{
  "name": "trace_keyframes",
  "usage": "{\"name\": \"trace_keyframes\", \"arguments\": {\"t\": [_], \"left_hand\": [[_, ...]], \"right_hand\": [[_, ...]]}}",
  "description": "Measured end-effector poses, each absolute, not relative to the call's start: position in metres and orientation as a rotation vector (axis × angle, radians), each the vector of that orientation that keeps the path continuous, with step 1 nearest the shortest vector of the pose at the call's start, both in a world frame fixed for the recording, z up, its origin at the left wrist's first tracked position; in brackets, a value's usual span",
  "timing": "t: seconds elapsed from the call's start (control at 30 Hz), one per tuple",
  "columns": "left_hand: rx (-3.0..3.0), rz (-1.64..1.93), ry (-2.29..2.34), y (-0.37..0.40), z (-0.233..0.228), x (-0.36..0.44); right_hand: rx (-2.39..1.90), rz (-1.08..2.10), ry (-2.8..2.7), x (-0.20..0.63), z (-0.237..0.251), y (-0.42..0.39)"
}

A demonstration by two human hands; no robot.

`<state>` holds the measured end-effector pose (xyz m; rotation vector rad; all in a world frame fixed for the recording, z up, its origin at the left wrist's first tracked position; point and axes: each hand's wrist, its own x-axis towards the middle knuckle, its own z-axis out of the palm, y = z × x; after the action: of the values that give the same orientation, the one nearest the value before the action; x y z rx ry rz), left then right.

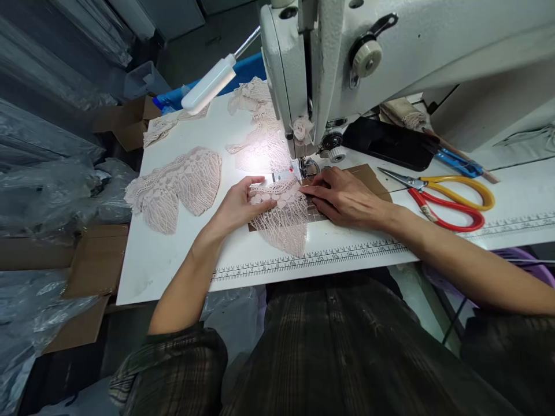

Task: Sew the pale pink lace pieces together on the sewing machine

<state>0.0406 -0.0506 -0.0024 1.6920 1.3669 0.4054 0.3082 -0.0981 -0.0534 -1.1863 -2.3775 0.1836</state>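
A pale pink lace piece (284,218) lies on the sewing machine bed, its upper edge close to the presser foot (309,169). My left hand (243,203) grips its left end, thumb on top and fingers toward the far edge. At the lace's right edge, the bent fingers of my right hand (336,196) pinch or press the fabric near the foot; their tips are partly hidden. Under the lace and my right hand is a brown board (368,178). Lamp light falls on another lace piece (264,153) just behind the needle area.
More lace (182,185) lies at the left of the white table (143,271). Orange-and-red scissors (451,196), a black phone (385,141) and a blue cutter (459,163) sit at right. A white lamp (210,84) overhangs the table. Cardboard boxes (97,260) and plastic bags stand left.
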Motion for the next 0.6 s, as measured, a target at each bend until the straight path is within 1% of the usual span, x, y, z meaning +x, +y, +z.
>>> {"name": "trace_keyframes", "arguments": {"t": [0.1,0.3,0.6], "left_hand": [[1.652,0.41,1.398,-0.052,0.0,0.043],[1.678,0.472,1.37,-0.049,-0.014,0.038],[1.749,0.503,1.362,-0.05,-0.022,0.035]], "right_hand": [[-1.173,0.225,-2.354,0.31,-0.056,-0.098],[-1.17,0.296,-2.354,0.314,-0.056,-0.098],[-1.085,0.281,-2.444,0.317,-0.046,-0.107]]}}
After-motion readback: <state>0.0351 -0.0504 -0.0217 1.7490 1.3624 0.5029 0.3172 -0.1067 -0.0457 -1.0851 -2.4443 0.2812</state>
